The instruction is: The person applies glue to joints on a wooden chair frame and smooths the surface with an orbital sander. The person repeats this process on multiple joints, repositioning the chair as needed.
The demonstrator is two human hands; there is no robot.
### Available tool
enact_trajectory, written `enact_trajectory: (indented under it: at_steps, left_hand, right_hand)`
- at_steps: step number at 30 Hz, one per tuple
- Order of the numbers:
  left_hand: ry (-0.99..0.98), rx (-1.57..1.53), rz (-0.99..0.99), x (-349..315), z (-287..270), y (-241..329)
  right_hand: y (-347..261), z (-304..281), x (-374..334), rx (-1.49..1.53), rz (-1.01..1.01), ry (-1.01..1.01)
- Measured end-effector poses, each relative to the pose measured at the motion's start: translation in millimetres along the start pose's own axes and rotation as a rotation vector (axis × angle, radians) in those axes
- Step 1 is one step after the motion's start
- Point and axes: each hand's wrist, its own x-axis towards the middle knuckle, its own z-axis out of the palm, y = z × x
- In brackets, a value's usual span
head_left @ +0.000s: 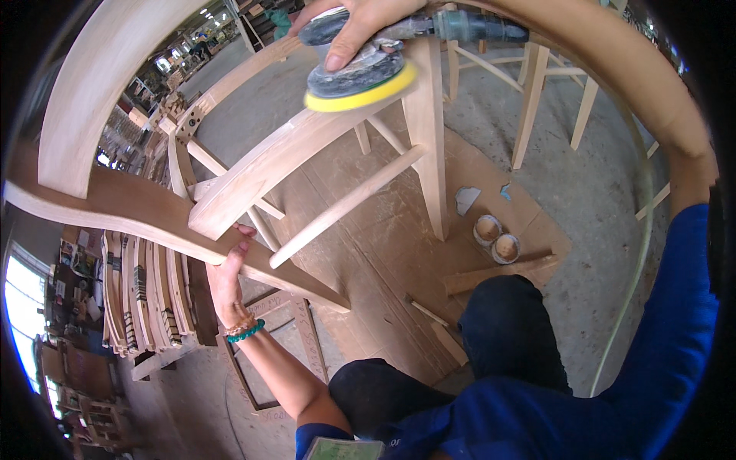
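Chair frame (284,153), pale bare wood: stands tilted in front of the knees, above brown cardboard (368,295) spread on the floor. Shows a broad curved rail across the middle, a tapering leg at right and round stretchers below. Beyond at upper right, more light wooden chair frames (529,107); at left, a stack of curved wooden pieces (167,284). On the floor near the left forearm, a thin rectangular frame (315,341). Over the rail's far end, a round sander (356,80) with a yellow pad; cannot tell whether touching the wood or just above. Of the hands, right hand (360,23) closed over the sander's top, thumb down its near side; left hand (228,280) wrapped around a chair leg, fingers curled behind. On the cardboard at right, two small cups (506,248), side by side.
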Motion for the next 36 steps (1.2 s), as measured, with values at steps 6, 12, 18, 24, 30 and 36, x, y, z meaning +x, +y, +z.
enact_trajectory:
  at_steps: [6,12,18,24,30,36]
  left_hand:
    - [-0.077,-0.008,0.008,3.7,-7.2,-14.6]
    - [-0.082,0.008,0.002,2.8,0.9,-12.0]
    - [-0.008,0.055,-0.019,0.3,-7.2,-4.7]
    - [-0.044,0.053,-0.05,1.8,3.8,-1.7]
    - [-0.028,0.034,-0.032,1.3,-3.2,-0.7]
    - [-0.04,0.048,-0.023,1.0,1.8,2.2]
  right_hand:
    - [-25.5,20.6,60.2,0.154,-0.176,-0.086]
    - [-41.2,22.1,92.0,0.231,-0.14,-0.241]
    - [-7.4,10.5,45.6,0.001,-0.135,-0.01]
    - [3.1,9.3,46.1,-0.233,-0.038,0.105]
    - [-18.2,13.7,51.4,-0.252,-0.02,0.106]
    - [-17.8,15.6,50.8,-0.238,-0.064,0.106]
